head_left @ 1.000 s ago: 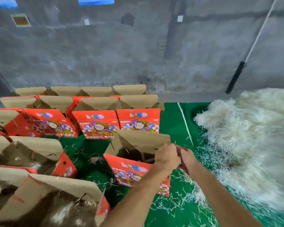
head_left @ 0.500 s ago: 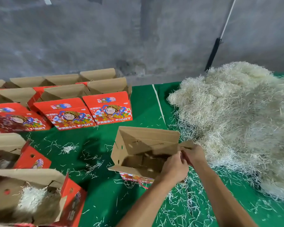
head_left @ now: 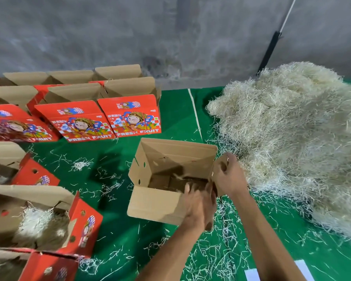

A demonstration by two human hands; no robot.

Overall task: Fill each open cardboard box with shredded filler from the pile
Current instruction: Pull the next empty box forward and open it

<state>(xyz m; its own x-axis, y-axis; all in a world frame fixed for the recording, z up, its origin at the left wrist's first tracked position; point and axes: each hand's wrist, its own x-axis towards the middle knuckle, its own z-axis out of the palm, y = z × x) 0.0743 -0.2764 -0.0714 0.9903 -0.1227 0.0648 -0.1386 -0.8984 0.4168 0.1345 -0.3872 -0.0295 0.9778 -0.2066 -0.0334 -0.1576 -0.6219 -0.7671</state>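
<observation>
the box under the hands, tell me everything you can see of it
The box is plain brown cardboard inside, open at the top, flaps spread, small round holes in its left wall. It stands on the green mat beside the filler pile, holding almost no filler. The left hand is at its near right corner; the right hand holds the right flap.

One plain brown open cardboard box [head_left: 171, 179] stands in the middle, and one large heap of pale shredded filler [head_left: 296, 142] lies to its right. Three red printed fruit boxes [head_left: 130, 116] show their picture fronts in a row at the back left, with further brown-flapped boxes behind them, their number unclear. Two filler-loaded red boxes [head_left: 39, 218] sit at the near left. Two bare hands [head_left: 199, 207] are in view.
</observation>
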